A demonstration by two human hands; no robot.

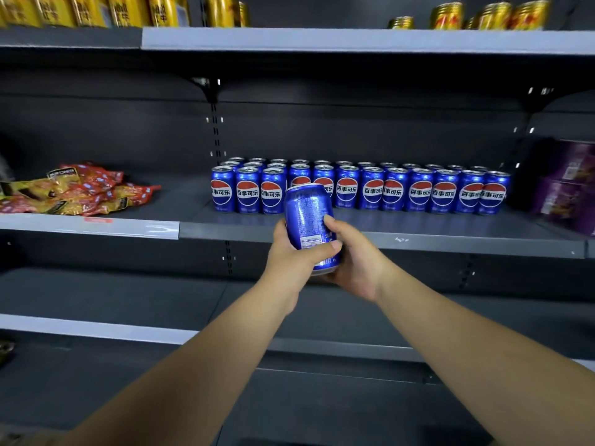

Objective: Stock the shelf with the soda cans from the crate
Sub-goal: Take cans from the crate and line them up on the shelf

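Holding one blue soda can (307,220) at frame centre, small-print side to camera: left grip (289,259) & right grip (357,262) both wrapped round it, in front of dark grey shelf (418,241). Behind, rows of shelved cans (394,191) read 百事可乐 w/ Pepsi logo. Red/gold snack packs (80,188) mid-left; gold cans (128,11) along top; purple boxes (566,188) right.

On my feed, the can (307,220) nearest the lens is glossy blue, its side covered in fine white print. The rows of cans (396,191) behind it are the same blue, each carrying a red, white and blue roundel with white characters. I see a charcoal shelf (418,226), pale grey along some front edges, red and gold snack packets (87,188), gold tall cans (93,11) with red markings, and purple boxes (566,181).
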